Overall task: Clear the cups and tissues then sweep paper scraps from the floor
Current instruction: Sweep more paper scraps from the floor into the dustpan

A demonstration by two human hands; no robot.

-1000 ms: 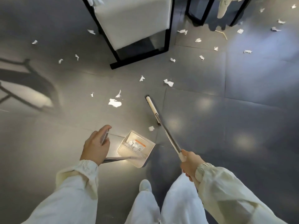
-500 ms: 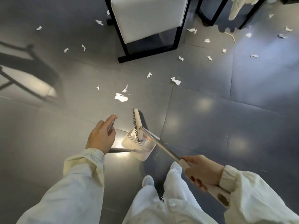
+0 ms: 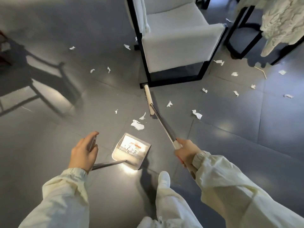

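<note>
While the white shoe [image 3: 163,178] stands on the grey floor [image 3: 49,145] nearest to the camera, the left hand [image 3: 83,153] is curled round the metal handle of the dustpan [image 3: 131,150]. The dustpan sits on the tiles just beside the shoe, with some litter inside. The right hand [image 3: 185,153] is closed round the white grip of the broom [image 3: 148,99]. Just beyond the dustpan mouth lie the nearest paper scraps [image 3: 137,125], to the left of the broom shaft. Farther away, the broom head rests on the floor, its far end right at the black foot of the white chair [image 3: 177,46]. More scraps are spread around the chair on both sides.
</note>
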